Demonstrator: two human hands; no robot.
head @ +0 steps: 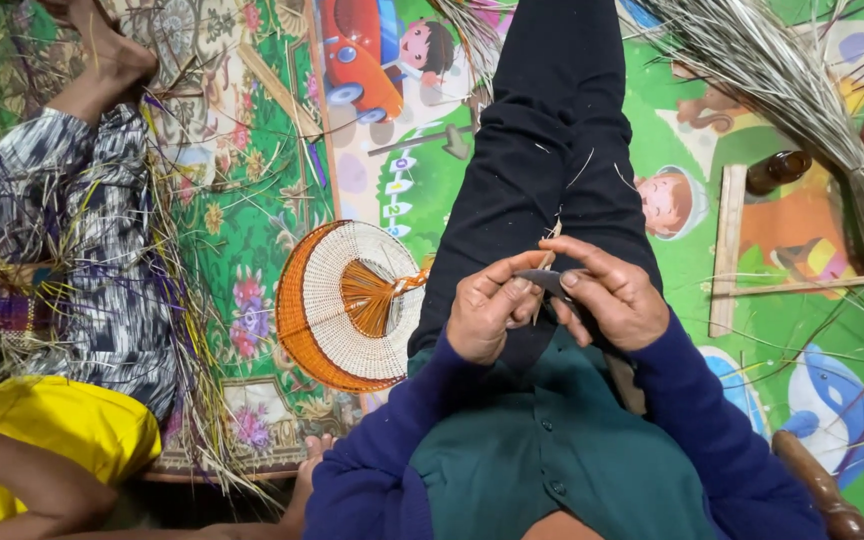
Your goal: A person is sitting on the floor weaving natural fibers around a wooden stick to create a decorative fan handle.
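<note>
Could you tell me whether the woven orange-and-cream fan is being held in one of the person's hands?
No, the fan lies on the mat beside the person's leg, while the left hand and right hand pinch a thin strip.

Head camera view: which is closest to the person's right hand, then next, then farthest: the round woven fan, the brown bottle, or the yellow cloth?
From the right hand:
1. Brown bottle, up and to that hand's outer side on the mat.
2. Round woven fan, across the lap beside the left leg; only slightly farther, a close call.
3. Yellow cloth, far at the frame's lower-left corner.

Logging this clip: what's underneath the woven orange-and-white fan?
The woven fan lies on a floral mat and the adjoining cartoon play mat; its right edge meets the black trouser leg. The mat beneath is hidden.
</note>
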